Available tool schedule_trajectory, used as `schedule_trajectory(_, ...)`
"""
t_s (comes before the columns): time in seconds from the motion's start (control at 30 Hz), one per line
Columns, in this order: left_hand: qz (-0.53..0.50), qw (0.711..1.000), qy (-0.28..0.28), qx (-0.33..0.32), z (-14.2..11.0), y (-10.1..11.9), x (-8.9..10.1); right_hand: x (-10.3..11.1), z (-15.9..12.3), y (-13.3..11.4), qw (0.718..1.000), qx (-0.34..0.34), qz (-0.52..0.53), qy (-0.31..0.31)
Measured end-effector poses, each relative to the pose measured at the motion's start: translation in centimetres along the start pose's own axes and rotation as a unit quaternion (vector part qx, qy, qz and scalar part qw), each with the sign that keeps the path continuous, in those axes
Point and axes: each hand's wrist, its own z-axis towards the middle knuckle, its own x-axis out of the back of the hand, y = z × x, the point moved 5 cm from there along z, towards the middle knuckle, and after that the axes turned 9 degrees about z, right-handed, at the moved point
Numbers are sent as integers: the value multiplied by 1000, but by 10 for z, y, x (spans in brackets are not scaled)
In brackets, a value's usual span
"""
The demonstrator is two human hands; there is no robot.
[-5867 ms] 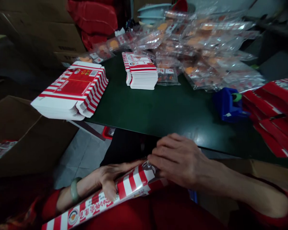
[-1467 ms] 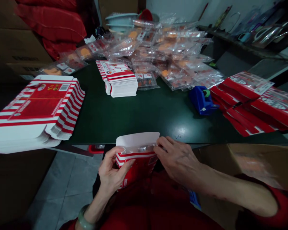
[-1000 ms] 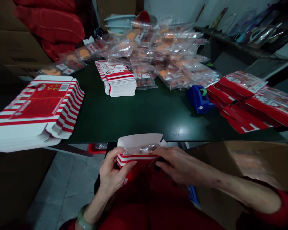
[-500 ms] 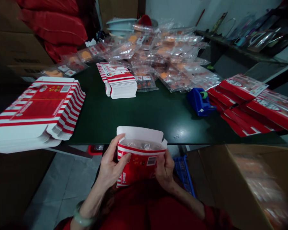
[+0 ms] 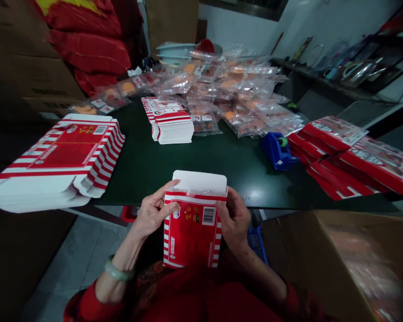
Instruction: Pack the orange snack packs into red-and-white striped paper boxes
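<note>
A red-and-white striped cardboard box [image 5: 193, 232] stands upright before my body, its printed back with a barcode facing me. Its white top flap [image 5: 199, 180] sticks up, and a strip of clear plastic shows at the mouth. My left hand [image 5: 153, 210] grips the upper left edge, thumb on the front face. At the upper right edge, my right hand [image 5: 235, 218] grips the box the same way, its fingers partly hidden behind. Beyond the box, a stack of striped printed cards [image 5: 173, 123] lies on the dark green table [image 5: 147, 172].
Flattened striped boxes [image 5: 67, 147] are piled on the left. Clear packets [image 5: 235, 89] heap up at the back. A blue tape dispenser [image 5: 278, 152] stands before red printed cartons [image 5: 352, 156] on the right. An open cardboard box [image 5: 298, 259] holding packets sits below right.
The box has turned more upright, so more of its printed face shows, and its mouth looks narrower. Both hands still hold its sides. The camera view has tilted up slightly.
</note>
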Motion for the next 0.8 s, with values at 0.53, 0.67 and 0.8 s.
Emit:
schedule_trajectory(0.53,-97,959,264,-40,-28,30,-2,-17,-8,-18,995,79,-21,-62)
schedule_trajectory(0.67,-196,949,248,-13,-22,34,-3,-15,-5,-2,996,-15,81,-46)
schedule_trajectory(0.8,-164,969,181,-40,-19,42,-4,-18,-3,6,991,-39,78,-101)
